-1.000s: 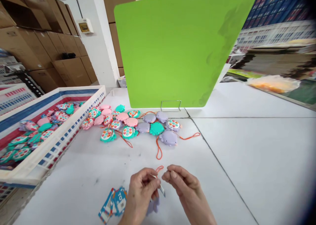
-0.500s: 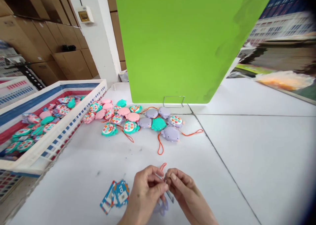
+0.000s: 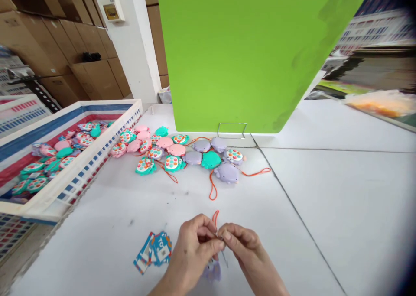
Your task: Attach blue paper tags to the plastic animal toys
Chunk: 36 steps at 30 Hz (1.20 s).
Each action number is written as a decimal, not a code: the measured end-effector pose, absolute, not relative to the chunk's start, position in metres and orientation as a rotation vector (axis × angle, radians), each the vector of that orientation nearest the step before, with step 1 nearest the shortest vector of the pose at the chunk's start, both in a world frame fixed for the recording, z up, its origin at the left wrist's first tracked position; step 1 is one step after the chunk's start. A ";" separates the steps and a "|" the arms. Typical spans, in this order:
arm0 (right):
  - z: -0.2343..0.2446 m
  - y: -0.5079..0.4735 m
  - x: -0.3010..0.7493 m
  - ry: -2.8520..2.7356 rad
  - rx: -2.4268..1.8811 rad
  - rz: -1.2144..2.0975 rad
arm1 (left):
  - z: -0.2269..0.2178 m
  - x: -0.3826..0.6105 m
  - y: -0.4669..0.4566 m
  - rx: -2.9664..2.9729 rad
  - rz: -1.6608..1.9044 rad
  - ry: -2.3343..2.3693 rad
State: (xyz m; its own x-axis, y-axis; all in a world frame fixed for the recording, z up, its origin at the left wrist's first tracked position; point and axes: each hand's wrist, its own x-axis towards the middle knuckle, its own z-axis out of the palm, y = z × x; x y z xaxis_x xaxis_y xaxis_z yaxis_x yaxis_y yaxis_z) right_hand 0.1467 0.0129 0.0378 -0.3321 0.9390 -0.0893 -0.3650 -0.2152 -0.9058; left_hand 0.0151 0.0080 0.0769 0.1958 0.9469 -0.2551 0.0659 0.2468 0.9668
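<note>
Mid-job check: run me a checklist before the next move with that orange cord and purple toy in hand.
1. Grip on the orange cord: ok; left hand and right hand pinch it fingertip to fingertip, loop sticking up.
2. The purple toy in hand: ok; it shows below the hands, partly hidden.
3. Reach to the blue tags: ok; fanned on the table beside the left hand.
4. Cord through a tag: cannot tell; the hands hide it.
5. Clearance from the toy pile: ok; it lies apart, near the green board.

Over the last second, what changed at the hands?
The left hand and right hand closed together: fingertips were apart, now they pinch the orange cord at one spot. The purple toy hangs under them throughout. The blue tags, toy pile and crate have not moved.
</note>
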 end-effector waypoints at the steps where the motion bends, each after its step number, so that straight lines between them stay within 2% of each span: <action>1: 0.038 0.013 0.147 -1.017 -0.827 1.732 | 0.077 0.015 0.008 1.148 0.856 1.197; 19: 0.049 0.011 0.155 -1.241 -0.994 1.752 | 0.073 0.007 0.006 1.277 0.792 1.181; 29: 0.045 0.012 0.156 -1.655 -1.112 1.650 | 0.080 -0.003 0.000 1.429 0.680 1.177; 32: 0.043 0.011 0.156 -1.719 -1.169 1.662 | 0.070 -0.004 -0.004 1.375 0.738 1.140; 36: 0.040 0.005 0.148 -1.830 -1.237 1.493 | 0.056 -0.006 -0.012 1.046 0.862 1.127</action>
State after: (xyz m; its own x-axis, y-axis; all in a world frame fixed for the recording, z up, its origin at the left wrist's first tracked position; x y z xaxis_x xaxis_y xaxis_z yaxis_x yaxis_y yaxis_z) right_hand 0.1478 0.0051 0.0398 -0.4825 0.8579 -0.1766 0.3453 0.0010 -0.9385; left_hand -0.0055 -0.0122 0.0556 0.2285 0.9320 -0.2815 -0.0283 0.2953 0.9550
